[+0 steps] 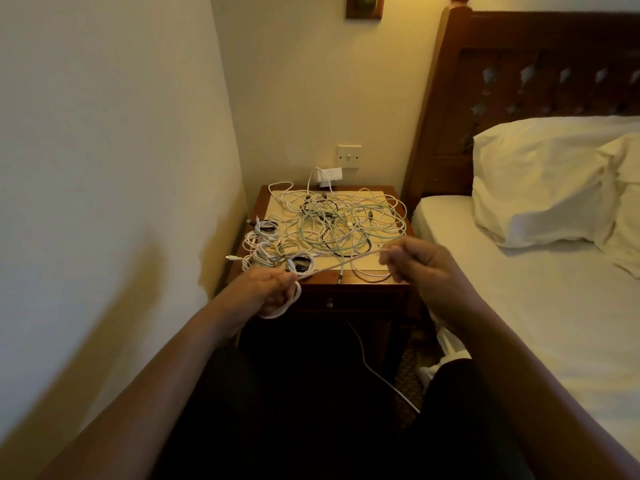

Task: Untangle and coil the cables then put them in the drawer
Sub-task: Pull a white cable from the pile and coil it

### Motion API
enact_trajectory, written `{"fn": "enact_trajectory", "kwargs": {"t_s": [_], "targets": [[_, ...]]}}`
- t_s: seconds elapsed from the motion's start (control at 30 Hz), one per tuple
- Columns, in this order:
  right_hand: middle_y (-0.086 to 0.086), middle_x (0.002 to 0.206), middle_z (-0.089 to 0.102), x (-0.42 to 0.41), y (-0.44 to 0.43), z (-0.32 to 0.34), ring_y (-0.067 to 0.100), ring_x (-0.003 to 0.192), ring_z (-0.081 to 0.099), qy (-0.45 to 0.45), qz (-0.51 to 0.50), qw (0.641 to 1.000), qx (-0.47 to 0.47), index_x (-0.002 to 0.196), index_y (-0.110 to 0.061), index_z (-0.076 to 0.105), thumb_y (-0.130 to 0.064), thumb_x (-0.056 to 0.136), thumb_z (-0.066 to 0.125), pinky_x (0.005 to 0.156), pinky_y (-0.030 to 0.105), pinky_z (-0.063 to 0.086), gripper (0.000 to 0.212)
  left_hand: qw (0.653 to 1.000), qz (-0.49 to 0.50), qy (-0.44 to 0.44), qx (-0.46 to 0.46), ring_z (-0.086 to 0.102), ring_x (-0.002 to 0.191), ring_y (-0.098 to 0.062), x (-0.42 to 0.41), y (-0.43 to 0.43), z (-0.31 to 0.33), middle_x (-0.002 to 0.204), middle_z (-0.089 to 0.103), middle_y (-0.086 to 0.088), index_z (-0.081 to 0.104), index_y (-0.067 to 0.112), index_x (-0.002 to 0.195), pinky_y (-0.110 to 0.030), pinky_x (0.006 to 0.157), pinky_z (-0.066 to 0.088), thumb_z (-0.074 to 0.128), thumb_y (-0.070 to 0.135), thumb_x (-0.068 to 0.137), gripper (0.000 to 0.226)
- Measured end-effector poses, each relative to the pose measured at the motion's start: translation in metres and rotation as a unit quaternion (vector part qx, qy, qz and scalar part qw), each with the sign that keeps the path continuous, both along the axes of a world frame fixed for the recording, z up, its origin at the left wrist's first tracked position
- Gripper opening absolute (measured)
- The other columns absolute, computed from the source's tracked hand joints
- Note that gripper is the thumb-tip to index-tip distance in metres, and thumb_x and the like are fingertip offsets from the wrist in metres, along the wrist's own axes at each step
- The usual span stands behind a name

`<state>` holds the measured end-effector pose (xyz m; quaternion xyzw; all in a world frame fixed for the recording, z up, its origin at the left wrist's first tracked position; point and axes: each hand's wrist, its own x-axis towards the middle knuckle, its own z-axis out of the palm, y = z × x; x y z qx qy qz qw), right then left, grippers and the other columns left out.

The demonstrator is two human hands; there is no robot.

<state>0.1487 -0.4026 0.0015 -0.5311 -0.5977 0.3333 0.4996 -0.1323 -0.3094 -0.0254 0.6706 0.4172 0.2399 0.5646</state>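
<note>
The step in hand looks to be coiling one white cable (341, 265) out of the tangle (343, 220), and doing it well means keeping each new loop the same size as those already gathered, feeding slack in evenly, and letting the cable twist freely so it does not kink. The free run should be drawn gently, since it appears to lead back into the tangle, and a hard pull would likely tighten the knots there.

The tabletop (367, 271) carries most of the work: the loose tangle of white, pale green and dark leads spreads across its middle and right side, reaching toward the back edge. Along the left edge lie several small bundles (263, 244) that look already coiled. The drawer (346, 301) under the front edge is closed, so nothing from this cable has gone in yet.

The left hand (273, 292) is just off the front left corner, its grip closed around a few white loops that hang below the fingers. The right hand (419, 265) is over the front right corner, its grip pinched on the same cable. Between the two the cable runs taut, just above the front edge.
</note>
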Motion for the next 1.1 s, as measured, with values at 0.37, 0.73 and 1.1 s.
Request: {"fn": "enact_trajectory", "kwargs": {"t_s": [0.37, 0.73, 1.1], "targets": [[-0.010, 0.114, 0.066, 0.011, 0.014, -0.030, 0.012, 0.109, 0.058, -0.188, -0.084, 0.966, -0.153, 0.117, -0.027, 0.071, -0.025, 0.108, 0.049, 0.092, 0.033, 0.048, 0.024, 0.984, -0.046, -0.150, -0.079, 0.028, 0.050, -0.011, 0.007, -0.020, 0.012, 0.059, 0.037, -0.001, 0.053, 0.011, 0.077, -0.022, 0.050, 0.021, 0.052, 0.035, 0.103, 0.035], [-0.013, 0.125, 0.063, -0.053, -0.010, -0.018, 0.013, 0.118, 0.053, -0.300, -0.012, 0.954, 0.017, 0.133, -0.036, 0.061, -0.046, 0.097, 0.059, 0.103, 0.048, 0.042, 0.037, 0.957, -0.043, -0.231, -0.171, 0.052, 0.065, -0.012, 0.046, -0.036, 0.002, 0.071, 0.054, -0.005, 0.056, 0.004, 0.081, -0.027, 0.075, 0.049, 0.050, 0.024, 0.101, 0.029], [-0.007, 0.087, 0.062, -0.056, -0.008, -0.034, 0.006, 0.076, 0.055, -0.185, 0.028, 0.979, -0.080, 0.095, -0.032, 0.058, -0.032, 0.104, 0.056, 0.066, 0.025, 0.042, 0.010, 0.983, -0.009, -0.157, -0.099, 0.062, 0.088, -0.014, 0.040, -0.042, -0.011, 0.093, 0.068, -0.006, 0.071, 0.009, 0.104, -0.028, 0.081, 0.050, 0.057, 0.030, 0.098, 0.027]]}}
